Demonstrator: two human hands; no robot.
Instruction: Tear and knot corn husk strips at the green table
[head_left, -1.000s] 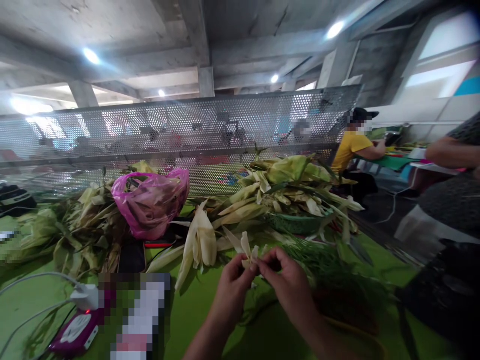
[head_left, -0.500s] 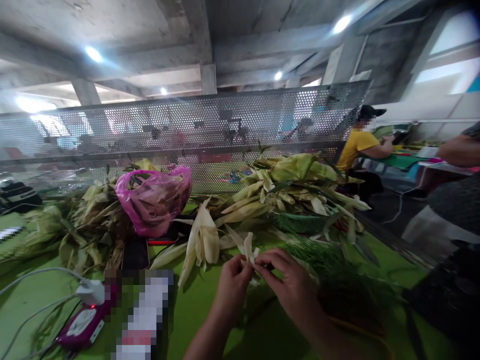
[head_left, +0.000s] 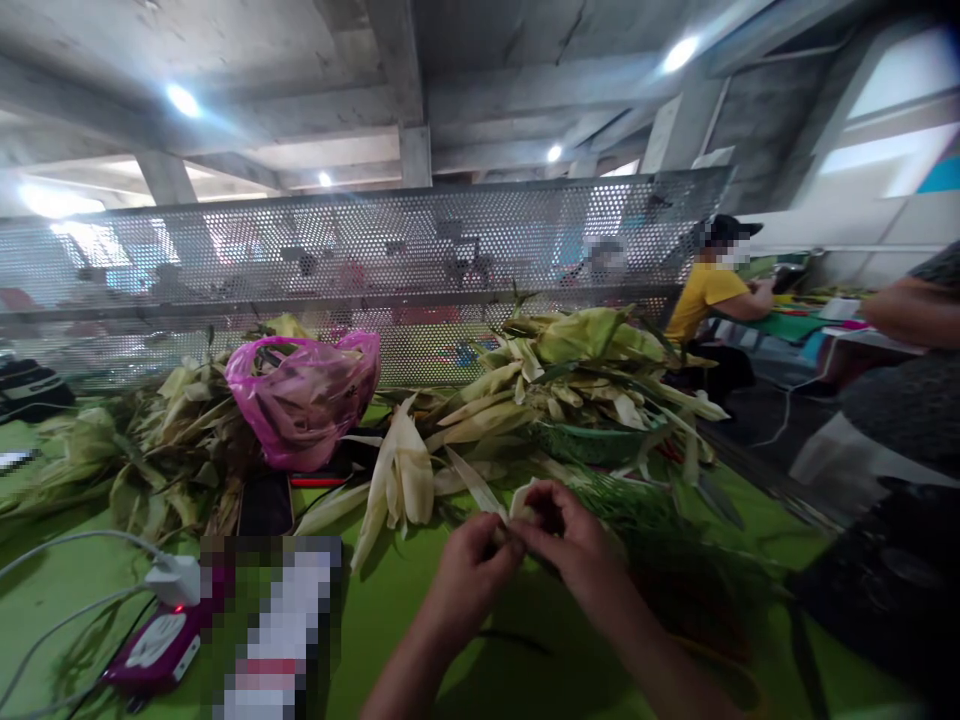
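Observation:
My left hand [head_left: 474, 565] and my right hand [head_left: 564, 535] meet above the green tabletop, fingertips pressed close together. Between them they pinch a pale corn husk [head_left: 523, 498]; a long pointed strip of it sticks up to the left, and a wider piece folds up by my right fingers. Its lower part is hidden by the fingers. Just beyond and to the left lies a bundle of dry husk [head_left: 411, 475]. Thin green strands [head_left: 637, 520] lie to the right of my right hand.
A large heap of corn husks [head_left: 592, 345] rests over a green basket [head_left: 600, 443]. At left stand a pink plastic bag [head_left: 307, 405], more husks [head_left: 169, 440] and a purple power strip [head_left: 161, 645] with cables. A perforated metal screen [head_left: 420, 260] runs behind. People sit at right.
My right fingers have curled over the husk and folded its upright part toward the right. Both hands stay close together. The whole view has shifted slightly.

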